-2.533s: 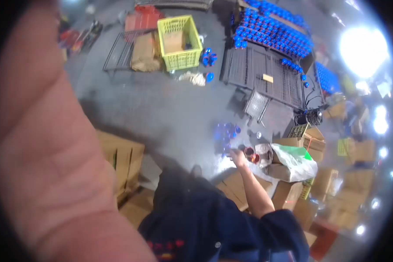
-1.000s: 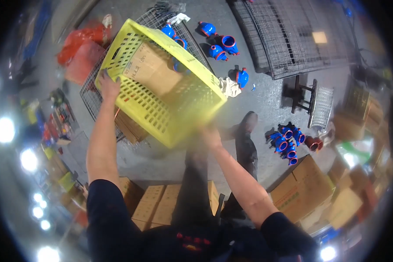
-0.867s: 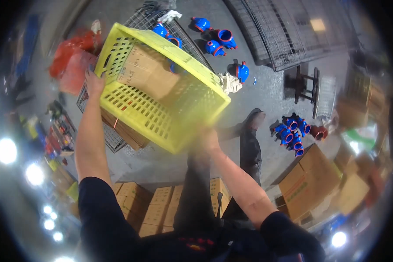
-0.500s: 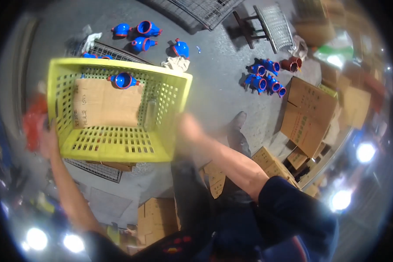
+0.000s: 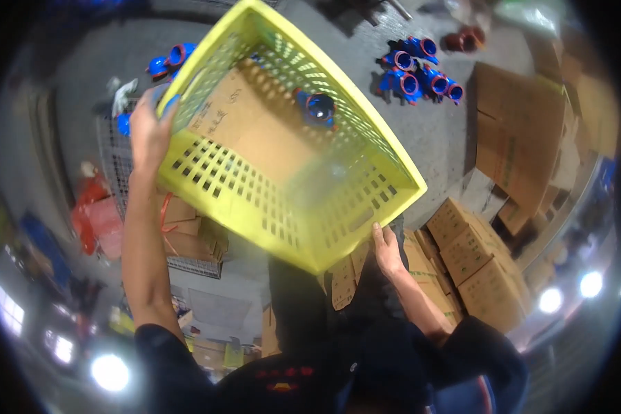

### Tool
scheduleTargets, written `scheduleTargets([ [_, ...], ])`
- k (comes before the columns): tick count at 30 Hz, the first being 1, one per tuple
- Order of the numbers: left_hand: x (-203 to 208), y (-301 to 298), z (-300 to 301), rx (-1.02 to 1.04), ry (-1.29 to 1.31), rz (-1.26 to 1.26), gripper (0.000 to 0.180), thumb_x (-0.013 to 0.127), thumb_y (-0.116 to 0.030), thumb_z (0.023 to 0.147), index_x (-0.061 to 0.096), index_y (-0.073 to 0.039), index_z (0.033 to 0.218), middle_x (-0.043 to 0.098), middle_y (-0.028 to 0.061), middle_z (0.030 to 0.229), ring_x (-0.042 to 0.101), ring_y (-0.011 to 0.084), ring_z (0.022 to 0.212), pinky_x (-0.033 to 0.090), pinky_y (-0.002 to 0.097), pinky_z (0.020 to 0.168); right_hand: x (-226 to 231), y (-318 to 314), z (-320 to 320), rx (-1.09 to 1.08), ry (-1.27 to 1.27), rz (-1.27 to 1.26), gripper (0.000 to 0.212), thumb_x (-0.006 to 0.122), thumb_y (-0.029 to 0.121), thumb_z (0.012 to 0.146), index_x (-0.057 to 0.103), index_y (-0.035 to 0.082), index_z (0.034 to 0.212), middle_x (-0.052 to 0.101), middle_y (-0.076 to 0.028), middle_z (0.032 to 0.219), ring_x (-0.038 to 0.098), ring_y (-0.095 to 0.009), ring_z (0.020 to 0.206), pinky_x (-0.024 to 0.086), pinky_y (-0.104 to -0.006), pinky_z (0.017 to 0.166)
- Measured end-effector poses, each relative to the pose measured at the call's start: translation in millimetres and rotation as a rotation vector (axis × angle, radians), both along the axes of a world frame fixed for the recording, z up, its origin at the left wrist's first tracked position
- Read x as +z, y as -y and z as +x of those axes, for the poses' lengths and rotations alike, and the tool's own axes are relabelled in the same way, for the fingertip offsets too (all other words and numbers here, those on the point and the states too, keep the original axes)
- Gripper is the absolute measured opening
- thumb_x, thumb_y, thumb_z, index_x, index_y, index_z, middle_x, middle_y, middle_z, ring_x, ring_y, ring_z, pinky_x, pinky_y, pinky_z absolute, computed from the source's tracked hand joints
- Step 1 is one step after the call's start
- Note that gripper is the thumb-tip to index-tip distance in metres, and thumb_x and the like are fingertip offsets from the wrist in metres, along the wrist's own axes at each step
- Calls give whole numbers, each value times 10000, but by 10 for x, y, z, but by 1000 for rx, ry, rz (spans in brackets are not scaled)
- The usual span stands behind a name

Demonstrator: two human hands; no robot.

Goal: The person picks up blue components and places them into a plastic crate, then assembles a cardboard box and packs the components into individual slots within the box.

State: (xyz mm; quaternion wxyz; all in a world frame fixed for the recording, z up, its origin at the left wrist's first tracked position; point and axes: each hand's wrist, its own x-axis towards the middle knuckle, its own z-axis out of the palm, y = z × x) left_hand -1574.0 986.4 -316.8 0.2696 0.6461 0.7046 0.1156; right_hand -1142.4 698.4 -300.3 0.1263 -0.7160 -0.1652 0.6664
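Tilted in front of me is a yellow plastic basket [image 5: 309,252] with slotted walls. My left hand [image 5: 150,134] is closed on its left rim. At the near right corner, beside the slotted end wall, my right hand [image 5: 388,250] grips the rim, its thumb showing and its other fingers mostly hidden. Flat on the basket's bottom lies a brown cardboard sheet [image 5: 255,131] with handwriting. One blue casting with a red-edged round mouth [image 5: 319,107] rests inside, toward the far right wall.
Several blue fittings [image 5: 408,81] with red rims stand on the grey floor, a reddish-brown cup-like part [image 5: 466,39] behind them. Cardboard boxes [image 5: 472,262] crowd the right. More blue pieces [image 5: 159,67] and a wire mesh rack [image 5: 112,152] lie left of the basket.
The basket has swung right and turned clockwise, with the casting still in it. My right hand, apart from the basket and blurred before, now holds its near right corner.
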Motion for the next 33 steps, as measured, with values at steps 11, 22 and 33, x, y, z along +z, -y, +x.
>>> scheduleTargets([
  [11,-2567,-636,2502,-319,9,-54,346,682,-190,860,629,-29,1162,637,168,1127,573,377,1075,454,440,921,-2444,903,627,-710,27,-282,532,482,327,1037,336,52,1468,506,-139,1355,555,-277,1186,501,-409,965],
  [22,-2135,1329,2908,247,497,-367,403,621,-72,907,539,-16,1297,547,149,1344,506,236,1252,375,375,1074,-2268,-392,665,-117,-63,-229,530,567,389,975,575,-55,1264,633,-241,1223,619,-311,1139,482,-365,948],
  [33,-2571,2445,3425,455,1047,-949,316,548,4,950,541,-15,1265,570,80,1266,597,190,1111,449,313,958,-5259,-1069,1097,-108,645,-253,467,539,318,896,572,46,1274,603,-234,1256,598,-407,1128,471,-481,976],
])
